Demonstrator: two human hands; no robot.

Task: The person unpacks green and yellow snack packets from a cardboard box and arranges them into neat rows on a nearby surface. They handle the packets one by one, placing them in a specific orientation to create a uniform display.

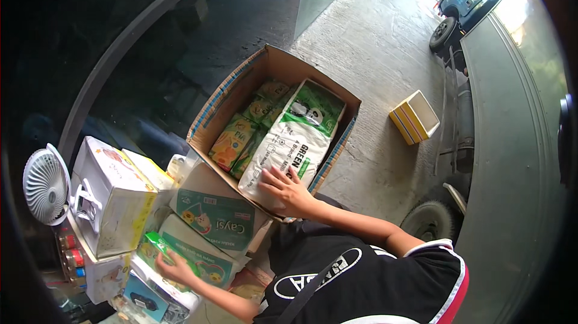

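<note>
two hands: right hand [288,187] on white bag [293,137], cardboard box [241,83]

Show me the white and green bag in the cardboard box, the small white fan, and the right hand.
white and green bag [299,137], head view, middle of its face
white fan [45,184], head view, grille centre
right hand [289,188], head view, back of hand

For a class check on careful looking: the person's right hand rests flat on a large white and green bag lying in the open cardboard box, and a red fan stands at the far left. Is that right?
Not quite. The head view shows the fan is white, not red. The rest holds: the right hand rests flat on the large white and green bag lying in the open cardboard box.
</note>
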